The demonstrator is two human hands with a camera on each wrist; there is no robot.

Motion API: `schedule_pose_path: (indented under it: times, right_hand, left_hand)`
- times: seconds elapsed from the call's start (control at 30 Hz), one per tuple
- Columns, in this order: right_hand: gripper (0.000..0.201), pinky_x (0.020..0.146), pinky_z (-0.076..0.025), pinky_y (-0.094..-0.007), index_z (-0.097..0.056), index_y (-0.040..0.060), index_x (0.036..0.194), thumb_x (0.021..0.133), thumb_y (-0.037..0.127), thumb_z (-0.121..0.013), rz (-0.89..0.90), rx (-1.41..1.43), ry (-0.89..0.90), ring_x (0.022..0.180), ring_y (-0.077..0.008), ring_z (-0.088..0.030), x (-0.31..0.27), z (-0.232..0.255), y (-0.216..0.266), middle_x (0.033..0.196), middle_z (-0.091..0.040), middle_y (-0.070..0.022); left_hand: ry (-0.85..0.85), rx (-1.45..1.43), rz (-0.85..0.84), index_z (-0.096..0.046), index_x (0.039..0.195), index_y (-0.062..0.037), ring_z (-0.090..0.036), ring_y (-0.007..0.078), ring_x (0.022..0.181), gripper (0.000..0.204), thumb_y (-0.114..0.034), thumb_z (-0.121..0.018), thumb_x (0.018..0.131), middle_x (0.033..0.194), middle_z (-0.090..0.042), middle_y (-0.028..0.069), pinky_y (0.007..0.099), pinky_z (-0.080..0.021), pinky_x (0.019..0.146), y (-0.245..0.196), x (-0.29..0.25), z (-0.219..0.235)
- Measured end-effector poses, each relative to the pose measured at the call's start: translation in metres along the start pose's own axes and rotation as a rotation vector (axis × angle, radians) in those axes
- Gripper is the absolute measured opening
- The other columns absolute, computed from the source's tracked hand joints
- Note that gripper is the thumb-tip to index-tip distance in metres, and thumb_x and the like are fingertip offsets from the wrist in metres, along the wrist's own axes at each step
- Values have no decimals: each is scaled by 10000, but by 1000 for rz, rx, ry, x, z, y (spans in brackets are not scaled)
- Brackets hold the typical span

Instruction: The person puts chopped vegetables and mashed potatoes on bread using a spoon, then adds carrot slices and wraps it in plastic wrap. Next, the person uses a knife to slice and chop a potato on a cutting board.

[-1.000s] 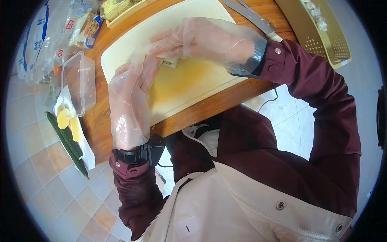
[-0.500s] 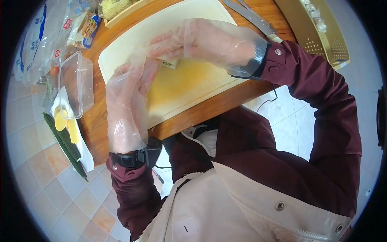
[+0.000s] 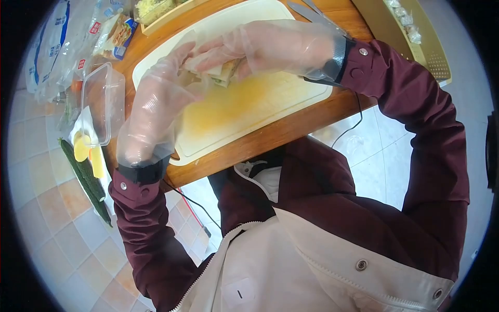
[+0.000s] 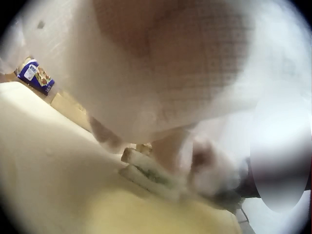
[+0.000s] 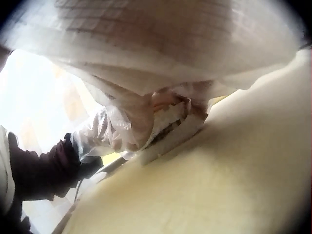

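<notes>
Both hands wear clear plastic gloves and meet over the white cutting board [image 3: 218, 138]. Between them is a sandwich [image 3: 225, 74], cut face showing white bread layers with a dark green filling. My right hand [image 3: 275, 46] grips it from above and the far side, fingers stretched across its top. At the other end my left hand [image 3: 158, 96] holds it, with the thumb on the near side and the fingers reaching behind. In the right wrist view the sandwich [image 5: 170, 127] sits low over the board under both hands. Gloves hide much of it.
A knife [image 3: 325, 21] lies behind the board, near a gold perforated basket [image 3: 434, 60]. On the left are a clear plastic box [image 3: 104, 112], plastic packaging [image 3: 54, 47], cucumbers [image 3: 86, 174] and yellow slices [image 3: 81, 146] on white paper. A wooden tray [image 3: 169, 15] stands at the back.
The left forearm has swung outward to the left, and the left hand has turned around the sandwich's end. More of the sandwich shows, tilted between the hands. The right hand stays about where it was.
</notes>
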State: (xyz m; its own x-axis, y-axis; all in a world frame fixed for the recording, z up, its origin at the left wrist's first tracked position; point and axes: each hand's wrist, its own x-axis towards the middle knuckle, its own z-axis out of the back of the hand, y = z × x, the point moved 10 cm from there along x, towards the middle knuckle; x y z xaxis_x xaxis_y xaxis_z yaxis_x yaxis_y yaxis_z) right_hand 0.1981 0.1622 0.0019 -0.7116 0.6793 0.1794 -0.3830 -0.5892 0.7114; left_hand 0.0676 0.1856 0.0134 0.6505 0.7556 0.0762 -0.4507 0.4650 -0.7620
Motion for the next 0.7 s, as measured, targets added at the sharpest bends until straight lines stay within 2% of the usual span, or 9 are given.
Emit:
schedule_pose_path:
  times: [0.03,0.07,0.17,0.27,0.3,0.33,0.43,0.5,0.7]
  right_hand:
    - [713,1091,-502,-355,-619,203,1498,847,-72,-715,-12,97,21,1303,-261,-611,-1,-1,-3,1601,-538,-59]
    - [713,1091,-502,-355,-619,203,1498,847,-72,-715,-14,99,20,1303,-261,-611,-2,-2,-3,1601,-538,-59]
    - [641,1090,-503,-353,-641,193,1475,900,-90,-643,-82,275,41,1272,-247,-621,2,-7,-5,1548,-592,-53]
    - [608,1079,-499,-308,-664,146,1448,914,-103,-514,-134,411,41,1237,-238,-637,1,0,1,1424,-671,-81]
    - [599,1077,-499,-306,-666,131,1441,914,-102,-502,-115,238,54,1229,-237,-640,0,3,6,1422,-673,-79]
    - [590,1075,-500,-303,-668,115,1433,914,-102,-490,-95,65,67,1222,-236,-644,0,4,9,1421,-675,-77]
    - [588,1066,-506,-307,-682,130,1420,908,-95,-500,-26,155,17,1196,-239,-657,3,2,8,1405,-682,-70]
    - [589,1064,-508,-309,-684,132,1419,907,-94,-500,-25,142,10,1189,-239,-660,-1,4,12,1398,-687,-69]
    - [579,1066,-505,-309,-685,132,1417,913,-87,-507,-31,92,21,1178,-232,-663,1,1,6,1397,-693,-58]
  left_hand:
    - [63,6,75,-480,1532,61,-653,211,1171,733,42,-712,837,1324,-683,168,308,-500,1038,0,2,-8]
    - [125,13,151,-438,1567,63,-658,189,1086,791,77,-702,822,1277,-690,133,309,-515,1008,-1,2,-16]
    - [125,-37,208,-467,1544,77,-654,160,1032,748,47,-698,833,1207,-724,107,291,-527,949,-18,5,-19]
    - [146,38,164,-504,1514,84,-648,145,1030,668,23,-651,866,1219,-726,118,286,-520,917,-17,2,-23]
    - [147,38,163,-504,1514,84,-648,145,1030,668,23,-651,866,1219,-726,118,286,-520,917,-16,1,-24]
    - [137,37,109,-529,1469,77,-640,209,1015,613,13,-646,870,1187,-712,153,307,-520,898,-20,1,-24]
    - [103,33,-53,-606,1333,55,-615,402,970,456,-15,-629,883,1093,-668,257,368,-519,841,-33,0,-23]
    - [89,32,-107,-631,1288,48,-606,467,955,407,-25,-623,887,1061,-654,292,388,-519,822,-39,-2,-22]
    - [55,114,-116,-642,1315,38,-640,468,968,440,12,-572,881,1044,-672,283,433,-526,814,-36,-2,-13]
